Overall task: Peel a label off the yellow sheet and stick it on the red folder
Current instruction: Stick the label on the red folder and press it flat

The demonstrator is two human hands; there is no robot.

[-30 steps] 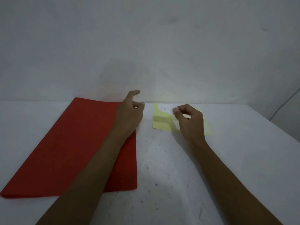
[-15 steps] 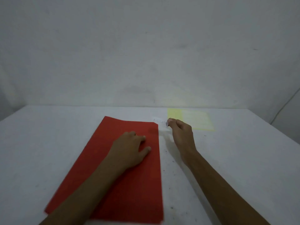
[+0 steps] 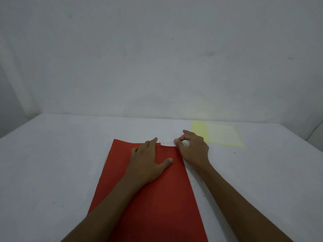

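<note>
Label [image 3: 168, 143], small and white with faint writing, sits at the far right corner of the red folder [image 3: 157, 198], pinched at its right end by the right hand [image 3: 194, 149], thumb and forefinger closed on it. Left hand [image 3: 148, 163] lies flat, fingers spread, pressing the folder to the bench [image 3: 52, 163]. Yellow sheet [image 3: 220, 135] lies just beyond, to the right.
</note>
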